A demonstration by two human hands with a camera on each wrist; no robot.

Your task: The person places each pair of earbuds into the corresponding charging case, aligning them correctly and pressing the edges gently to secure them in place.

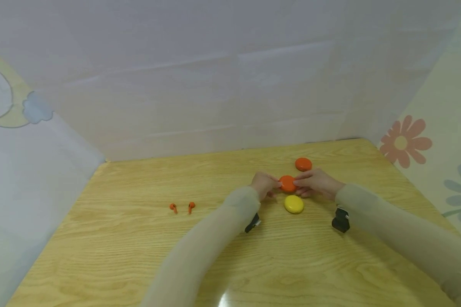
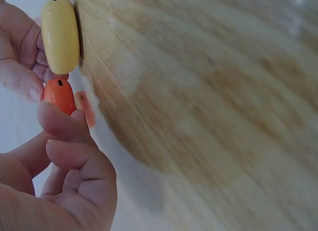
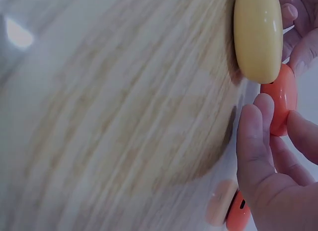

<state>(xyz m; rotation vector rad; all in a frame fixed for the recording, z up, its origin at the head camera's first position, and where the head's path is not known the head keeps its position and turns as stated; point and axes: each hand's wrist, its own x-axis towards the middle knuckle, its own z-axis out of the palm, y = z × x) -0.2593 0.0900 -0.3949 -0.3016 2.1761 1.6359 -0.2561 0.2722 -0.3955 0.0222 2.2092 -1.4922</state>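
Orange case (image 1: 287, 183), glossy, rounded, dark slot (image 2: 60, 83); left hand (image 1: 264, 185), right hand (image 1: 318, 182) pinching opposite edges.

The left sleeve (image 1: 203, 241) and right sleeve (image 1: 399, 228) are long and pale, with a little black box (image 1: 340, 219) under each.

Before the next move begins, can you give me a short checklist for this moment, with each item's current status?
1. Left hand on the held orange case: ok, fingers at its left side.
2. Right hand on the same case: ok, thumb and fingers at its right side.
3. Held case lifted off the table: cannot tell.
4. Room around it: not ok; the yellow case lies close on the person's side, a second orange case just beyond.
5. Two orange earbuds clear of both hands: ok, lying on the table left of the left hand.
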